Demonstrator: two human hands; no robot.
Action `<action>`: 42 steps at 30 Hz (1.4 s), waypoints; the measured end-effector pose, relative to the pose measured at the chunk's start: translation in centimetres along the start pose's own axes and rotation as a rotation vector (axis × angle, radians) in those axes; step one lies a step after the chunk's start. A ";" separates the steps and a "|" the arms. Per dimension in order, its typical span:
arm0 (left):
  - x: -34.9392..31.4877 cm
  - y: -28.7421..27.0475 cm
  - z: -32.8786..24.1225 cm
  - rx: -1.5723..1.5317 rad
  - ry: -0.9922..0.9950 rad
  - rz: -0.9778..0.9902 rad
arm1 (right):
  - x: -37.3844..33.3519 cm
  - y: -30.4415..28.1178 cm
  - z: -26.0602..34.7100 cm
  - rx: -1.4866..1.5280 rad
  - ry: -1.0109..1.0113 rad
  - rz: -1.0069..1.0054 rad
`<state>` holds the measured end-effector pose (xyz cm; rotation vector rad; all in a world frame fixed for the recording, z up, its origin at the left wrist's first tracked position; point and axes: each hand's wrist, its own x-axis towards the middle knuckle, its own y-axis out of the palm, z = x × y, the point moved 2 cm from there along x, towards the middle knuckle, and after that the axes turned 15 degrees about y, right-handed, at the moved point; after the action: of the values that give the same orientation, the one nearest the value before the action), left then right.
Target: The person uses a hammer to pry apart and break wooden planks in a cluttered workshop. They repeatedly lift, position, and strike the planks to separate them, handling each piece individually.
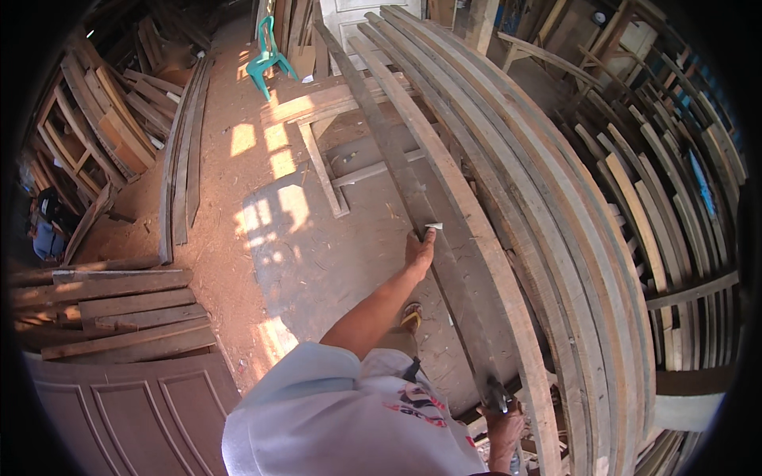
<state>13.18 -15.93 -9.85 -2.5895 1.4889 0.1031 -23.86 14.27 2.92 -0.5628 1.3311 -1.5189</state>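
A long, dark wooden plank runs from the far trestle toward me, to my right side. My left hand is closed on its left edge, thumb on top. By the thumb is a small white piece, too small to name. At the near end of the plank, my right hand is closed round a small dark hand tool. The tool's kind is hard to make out, and its lower part is hidden by my fingers. A paler plank lies just right of the dark one.
Several long boards are stacked to the right, with more lumber beyond. A wooden trestle supports the far end. A green plastic chair stands farther back. At left are piled planks and a brown panelled door.
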 end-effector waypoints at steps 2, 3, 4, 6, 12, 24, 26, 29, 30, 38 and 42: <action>0.9 0.3 0.0 -0.066 -0.054 -0.027 | 0.1 -0.6 0.8 0.041 -0.010 0.010; 1.7 0.1 1.0 -0.091 -0.071 -0.060 | 0.1 -0.8 1.0 0.027 -0.024 0.022; 2.7 -0.4 2.1 -0.117 -0.089 -0.096 | 0.2 -1.1 1.5 0.025 -0.051 0.029; 2.9 -0.3 2.1 -0.157 -0.090 0.000 | -0.1 -1.4 1.7 0.016 -0.059 0.037; 0.9 0.9 1.9 -0.251 -0.260 -0.093 | -2.8 -2.1 0.4 0.000 0.021 0.041; -6.9 0.9 -7.0 -0.501 -0.315 0.243 | -8.2 -10.2 -4.6 -0.142 0.108 -0.260; -10.5 2.2 -10.2 -0.451 -0.282 0.263 | -9.2 -11.8 -5.9 -0.145 0.102 -0.366; -10.5 3.6 -10.0 -0.272 0.040 0.556 | -8.9 -14.3 -7.6 -0.173 0.124 -0.403; -10.7 4.4 -10.5 -0.313 -0.002 0.579 | -8.3 -14.6 -8.5 -0.182 0.137 -0.404; -8.8 11.6 -10.5 -0.600 -0.439 0.607 | 2.4 -17.0 -10.0 -0.089 0.152 -0.321; -7.7 13.4 -10.0 -0.662 -0.465 0.525 | 3.6 -14.3 -11.6 -0.103 0.148 -0.339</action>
<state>-2.47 -17.65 -0.29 -2.2134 2.1233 1.3518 -40.39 14.94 11.88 -0.7848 1.4893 -1.8011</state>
